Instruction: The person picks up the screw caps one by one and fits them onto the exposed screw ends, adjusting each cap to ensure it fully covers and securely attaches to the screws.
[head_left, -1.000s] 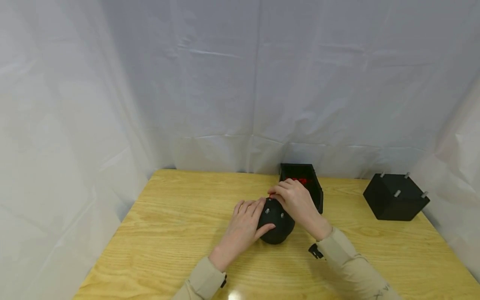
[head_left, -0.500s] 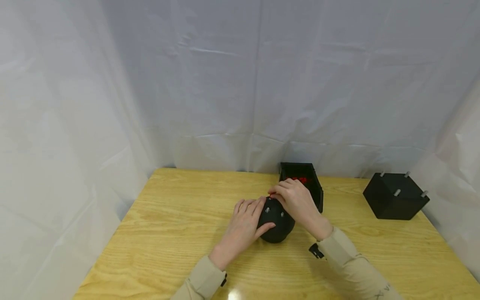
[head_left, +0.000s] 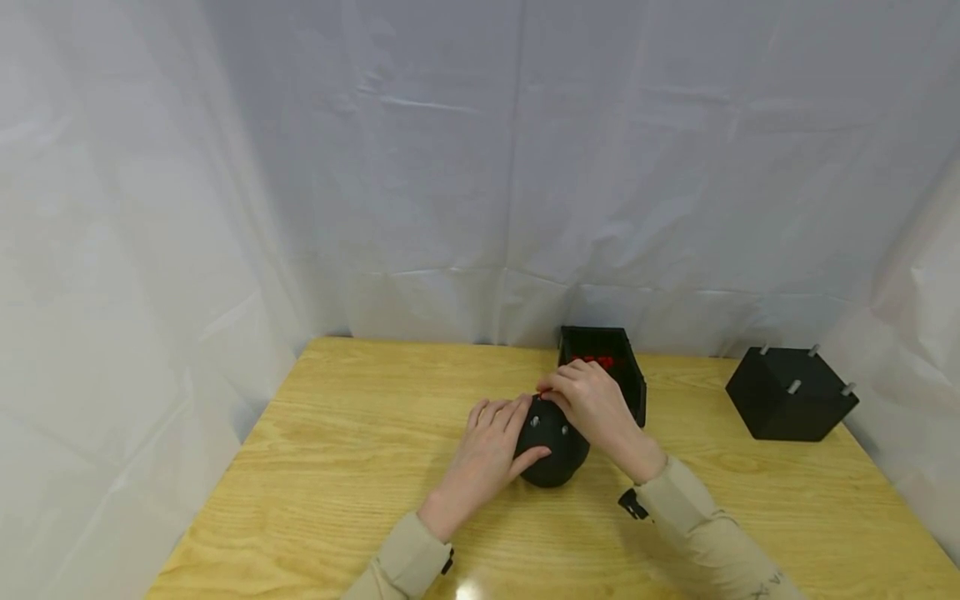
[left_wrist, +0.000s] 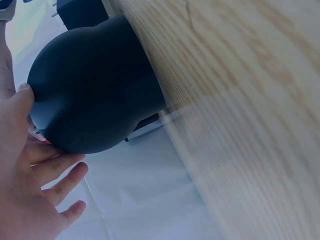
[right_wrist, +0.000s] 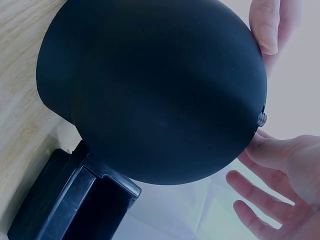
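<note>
While we look down from the head view, our left hand [head_left: 487,450] lies against the near-left side of the black dome [head_left: 553,446], fingers fairly straight along its curve and the thumb pressed to its front; that grip is apart, resting on the surface and not wrapped round it. The dome sits on the wooden desk [head_left: 337,467], flat side down, with small metal studs showing on its top. Our right hand [head_left: 592,404] comes over the far side of the dome, its fingertips bunched together at the crown, where a speck of red [head_left: 542,392] shows just under them; whether that grip is clamped on the red piece we cannot tell, it is too small.

From the left wrist view the dome [left_wrist: 95,85] bulges just beyond our left fingers [left_wrist: 55,167], touching them. From the right wrist view a threaded stud [right_wrist: 261,119] sticks out of the dome [right_wrist: 150,90] just beside our right fingers [right_wrist: 267,150].

Just beyond the right-hand grip stands an open black bin [head_left: 609,367] holding red pieces. Well off to the right of both grips sits a black cube [head_left: 787,396] with metal pegs on it. Beige sleeves [head_left: 686,508] cover both wrists.
</note>
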